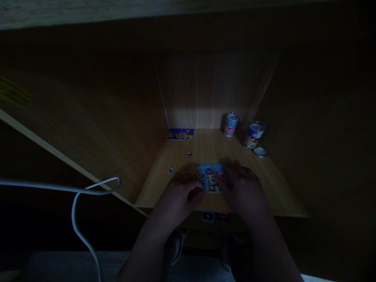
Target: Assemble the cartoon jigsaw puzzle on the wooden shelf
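A partly assembled cartoon jigsaw puzzle point(209, 178) lies near the front of the wooden desk point(211, 147). My left hand point(183, 192) rests at the puzzle's left edge with its fingers curled, and my right hand point(239, 188) lies over its right side. The dim light hides whether either hand holds a piece. Several loose pieces lie to the left, including one point(171, 170), another point(186, 170) and a third point(188, 154). At the back left lies a cartoon picture card point(179, 134).
At the back right stand a pink-labelled cartoon canister point(230, 125) and a larger one point(252, 135), with a round metal lid point(260, 152) beside it. Wooden panels enclose the desk. A white cable point(76, 196) hangs at left, and a lit socket strip point(208, 216) sits below the front edge.
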### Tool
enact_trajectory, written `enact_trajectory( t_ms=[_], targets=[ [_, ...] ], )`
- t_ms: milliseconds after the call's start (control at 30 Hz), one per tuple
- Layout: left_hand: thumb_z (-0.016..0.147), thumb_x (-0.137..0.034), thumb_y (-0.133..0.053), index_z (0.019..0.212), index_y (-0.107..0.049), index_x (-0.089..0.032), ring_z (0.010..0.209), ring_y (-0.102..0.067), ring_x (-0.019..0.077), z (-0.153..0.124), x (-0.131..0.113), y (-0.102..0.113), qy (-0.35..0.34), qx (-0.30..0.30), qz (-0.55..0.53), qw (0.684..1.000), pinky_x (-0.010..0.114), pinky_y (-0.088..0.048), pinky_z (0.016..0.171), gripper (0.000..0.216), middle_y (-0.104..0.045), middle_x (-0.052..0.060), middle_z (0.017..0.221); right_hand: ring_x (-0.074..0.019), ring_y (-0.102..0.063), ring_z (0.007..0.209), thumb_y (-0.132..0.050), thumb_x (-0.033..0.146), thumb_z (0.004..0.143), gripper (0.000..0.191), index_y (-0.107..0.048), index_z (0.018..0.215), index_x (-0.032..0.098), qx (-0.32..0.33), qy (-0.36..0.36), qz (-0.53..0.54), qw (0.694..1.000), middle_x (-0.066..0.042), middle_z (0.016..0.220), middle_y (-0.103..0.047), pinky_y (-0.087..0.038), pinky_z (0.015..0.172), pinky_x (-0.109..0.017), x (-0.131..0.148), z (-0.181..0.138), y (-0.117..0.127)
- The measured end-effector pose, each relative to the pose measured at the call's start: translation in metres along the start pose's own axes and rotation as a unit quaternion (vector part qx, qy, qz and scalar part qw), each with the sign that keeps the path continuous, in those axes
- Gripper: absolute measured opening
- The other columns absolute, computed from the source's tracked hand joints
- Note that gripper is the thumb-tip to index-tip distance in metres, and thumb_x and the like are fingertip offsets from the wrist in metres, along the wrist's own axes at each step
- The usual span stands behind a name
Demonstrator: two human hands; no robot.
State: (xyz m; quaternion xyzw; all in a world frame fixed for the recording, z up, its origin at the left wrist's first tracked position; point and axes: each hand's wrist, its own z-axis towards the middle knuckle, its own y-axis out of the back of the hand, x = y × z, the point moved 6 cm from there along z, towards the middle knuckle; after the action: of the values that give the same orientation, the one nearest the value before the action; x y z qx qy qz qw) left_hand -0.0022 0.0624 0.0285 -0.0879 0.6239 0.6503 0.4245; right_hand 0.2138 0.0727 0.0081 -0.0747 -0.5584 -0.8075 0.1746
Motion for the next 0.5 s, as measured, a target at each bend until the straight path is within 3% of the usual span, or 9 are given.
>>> enact_trajectory(
  t_ms=[167, 267, 400, 500],
  targets=[
    [0.107, -0.022, -0.067, 0.100, -0.078, -0.027, 0.101, -0.076, 0.0234, -0.001, -0.008, 0.001, -0.027, 0.008, -0.008, 1.000, 0.038, -0.058, 0.092, 0.014, -0.081, 0.003, 0.103, -0.0377, -0.066, 0.134, -0.060, 0.052, 0.109, 0.042, -0.075, 0.136, 0.023, -0.001, -0.002, -0.003, 1.000, -0.014, 0.144, -0.076, -0.052, 0.115, -0.058, -0.001, 0.000, 0.000],
    [0.112, -0.025, -0.059, 0.102, -0.076, -0.026, 0.100, -0.076, 0.0231, -0.001, -0.004, 0.011, -0.002, -0.033, 0.006, 0.999, 0.037, -0.058, 0.093, 0.020, -0.080, 0.004, 0.102, -0.0375, -0.066, 0.135, -0.061, 0.053, 0.109, 0.044, -0.075, 0.138, 0.023, -0.001, -0.003, -0.005, 1.000, -0.015, 0.147, -0.075, -0.052, 0.116, -0.057, -0.001, 0.000, 0.000],
    [0.110, -0.020, -0.055, 0.112, -0.076, -0.022, 0.110, -0.074, 0.0293, -0.006, 0.023, 0.037, 0.072, -0.147, 0.114, 0.980, 0.046, -0.059, 0.101, 0.021, -0.077, 0.011, 0.115, -0.0387, -0.066, 0.136, -0.061, 0.054, 0.109, 0.045, -0.076, 0.135, 0.021, 0.000, -0.001, -0.006, 1.000, -0.014, 0.148, -0.075, -0.052, 0.117, -0.059, -0.001, 0.000, -0.001],
    [0.106, -0.020, -0.057, 0.111, -0.078, -0.019, 0.106, -0.073, 0.0345, -0.010, 0.048, 0.049, 0.120, -0.175, 0.221, 0.952, 0.053, -0.059, 0.100, 0.021, -0.077, 0.016, 0.113, -0.0386, -0.066, 0.135, -0.061, 0.054, 0.109, 0.044, -0.076, 0.135, 0.022, -0.004, -0.001, -0.003, 1.000, -0.015, 0.148, -0.074, -0.052, 0.116, -0.060, -0.001, -0.001, -0.001]
  ],
)
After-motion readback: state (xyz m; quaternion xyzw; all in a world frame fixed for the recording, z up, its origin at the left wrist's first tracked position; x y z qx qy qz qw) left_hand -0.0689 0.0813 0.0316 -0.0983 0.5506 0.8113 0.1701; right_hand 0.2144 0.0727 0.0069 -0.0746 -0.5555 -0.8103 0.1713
